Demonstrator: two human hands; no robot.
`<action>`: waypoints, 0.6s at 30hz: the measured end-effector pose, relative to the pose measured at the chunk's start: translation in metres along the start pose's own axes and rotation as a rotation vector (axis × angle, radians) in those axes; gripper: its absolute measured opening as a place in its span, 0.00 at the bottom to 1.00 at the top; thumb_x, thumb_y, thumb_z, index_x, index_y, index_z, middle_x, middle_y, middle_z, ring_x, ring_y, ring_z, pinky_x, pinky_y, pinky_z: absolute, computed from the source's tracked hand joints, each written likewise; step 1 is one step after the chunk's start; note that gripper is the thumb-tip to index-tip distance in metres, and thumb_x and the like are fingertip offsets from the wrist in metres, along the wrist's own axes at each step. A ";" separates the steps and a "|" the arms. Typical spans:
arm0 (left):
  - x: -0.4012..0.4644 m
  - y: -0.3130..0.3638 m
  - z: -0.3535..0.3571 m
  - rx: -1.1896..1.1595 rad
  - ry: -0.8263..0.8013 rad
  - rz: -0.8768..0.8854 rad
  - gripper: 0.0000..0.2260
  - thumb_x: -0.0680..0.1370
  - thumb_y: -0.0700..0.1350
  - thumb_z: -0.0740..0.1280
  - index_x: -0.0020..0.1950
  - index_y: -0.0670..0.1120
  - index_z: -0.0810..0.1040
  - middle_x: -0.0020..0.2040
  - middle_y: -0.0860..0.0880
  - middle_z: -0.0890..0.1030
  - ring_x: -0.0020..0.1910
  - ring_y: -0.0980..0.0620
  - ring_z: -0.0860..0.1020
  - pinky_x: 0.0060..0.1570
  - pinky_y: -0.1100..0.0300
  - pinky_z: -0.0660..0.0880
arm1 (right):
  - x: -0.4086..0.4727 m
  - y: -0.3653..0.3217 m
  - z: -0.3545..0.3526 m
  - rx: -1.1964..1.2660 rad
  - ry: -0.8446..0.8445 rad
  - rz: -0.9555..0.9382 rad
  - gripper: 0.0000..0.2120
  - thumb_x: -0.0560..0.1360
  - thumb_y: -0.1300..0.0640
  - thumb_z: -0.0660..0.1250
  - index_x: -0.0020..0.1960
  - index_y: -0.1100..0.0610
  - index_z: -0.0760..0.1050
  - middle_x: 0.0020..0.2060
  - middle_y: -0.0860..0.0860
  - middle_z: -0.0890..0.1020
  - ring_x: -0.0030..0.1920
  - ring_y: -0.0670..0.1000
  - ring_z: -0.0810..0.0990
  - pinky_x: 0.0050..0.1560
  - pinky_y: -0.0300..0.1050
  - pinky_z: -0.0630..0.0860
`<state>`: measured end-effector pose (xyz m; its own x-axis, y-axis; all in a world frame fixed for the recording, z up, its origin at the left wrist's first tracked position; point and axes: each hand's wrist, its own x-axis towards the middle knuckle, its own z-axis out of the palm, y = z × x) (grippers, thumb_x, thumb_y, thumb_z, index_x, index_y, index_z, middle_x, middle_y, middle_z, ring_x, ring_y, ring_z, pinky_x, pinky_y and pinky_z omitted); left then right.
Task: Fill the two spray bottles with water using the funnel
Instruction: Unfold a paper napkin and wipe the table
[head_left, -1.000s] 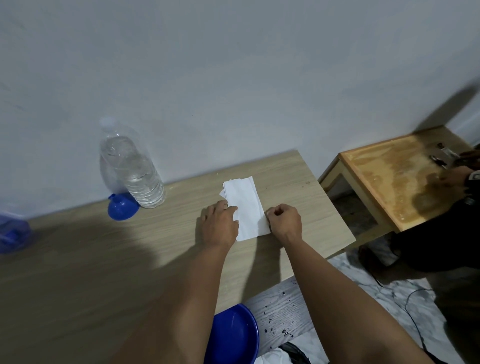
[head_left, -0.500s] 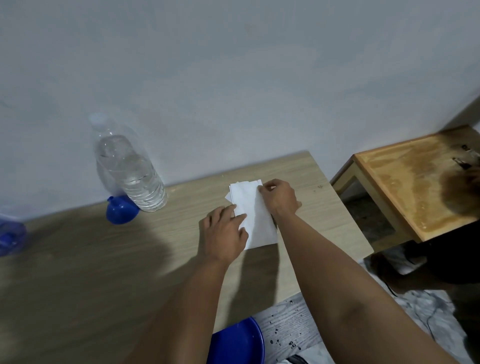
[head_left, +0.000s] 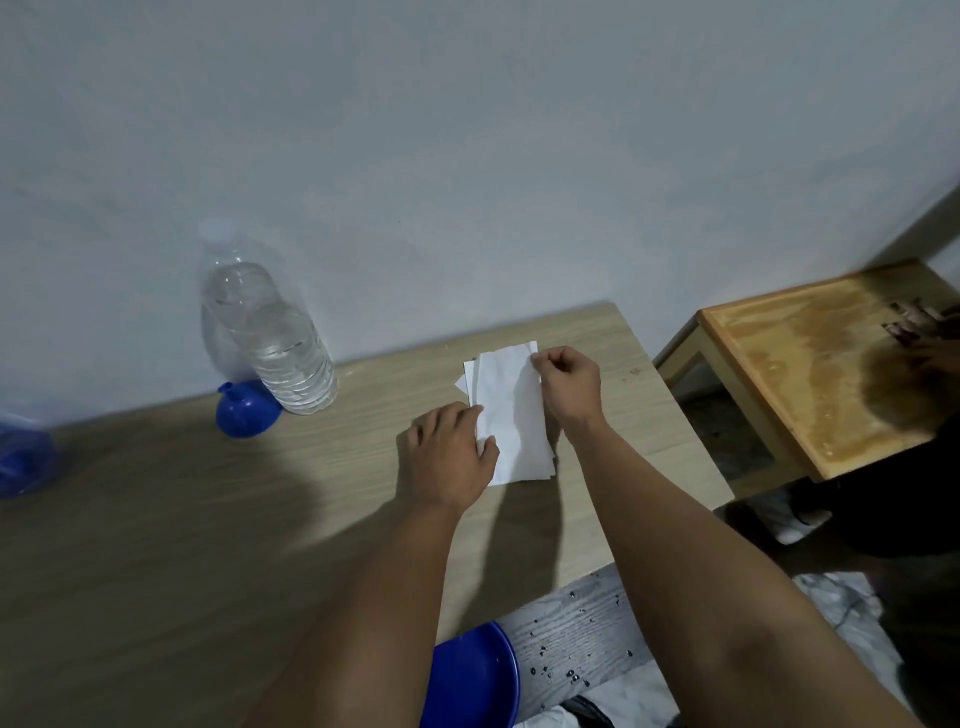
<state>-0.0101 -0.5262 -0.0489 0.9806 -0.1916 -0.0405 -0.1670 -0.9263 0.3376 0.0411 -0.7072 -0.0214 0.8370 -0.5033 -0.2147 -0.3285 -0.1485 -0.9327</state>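
Both hands work a folded tissue (head_left: 511, 415) on the worktop (head_left: 156, 519): left hand (head_left: 449, 457) presses its edge, right hand (head_left: 569, 382) pinches its far corner. The funnel (head_left: 244, 413) lies untouched beside the water bottle (head_left: 272, 338). No spray bottle is clearly visible, so filling seems not yet begun.

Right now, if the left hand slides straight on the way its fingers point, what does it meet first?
The left hand already touches the white folded tissue with its fingers pointing up-right across it; further on, probably the right hand pinching the far corner.

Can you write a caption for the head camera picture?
Both hands fold a white tissue on the table, beside a water bottle.
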 end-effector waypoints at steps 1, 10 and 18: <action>0.001 0.002 -0.003 -0.045 0.001 -0.027 0.22 0.78 0.59 0.61 0.71 0.57 0.72 0.70 0.57 0.73 0.72 0.51 0.67 0.68 0.50 0.63 | -0.002 -0.004 -0.003 0.031 -0.048 0.019 0.09 0.80 0.61 0.70 0.45 0.67 0.79 0.39 0.53 0.80 0.42 0.50 0.78 0.50 0.47 0.76; 0.023 0.019 -0.042 -0.507 0.044 -0.018 0.26 0.75 0.40 0.68 0.74 0.50 0.71 0.74 0.53 0.73 0.72 0.48 0.71 0.72 0.55 0.64 | -0.031 -0.026 -0.027 0.052 -0.405 0.178 0.05 0.78 0.58 0.65 0.45 0.58 0.75 0.42 0.56 0.78 0.44 0.55 0.76 0.48 0.51 0.71; 0.023 0.027 -0.069 -0.665 -0.188 0.046 0.36 0.74 0.32 0.59 0.78 0.59 0.64 0.81 0.54 0.59 0.80 0.52 0.57 0.77 0.48 0.58 | -0.046 -0.035 -0.029 0.027 -0.443 0.212 0.07 0.76 0.53 0.63 0.47 0.55 0.76 0.43 0.54 0.80 0.44 0.54 0.78 0.50 0.50 0.74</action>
<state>0.0155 -0.5330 0.0239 0.9298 -0.3342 -0.1544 -0.0510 -0.5323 0.8450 0.0008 -0.7037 0.0293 0.8603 -0.1090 -0.4979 -0.5054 -0.0565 -0.8610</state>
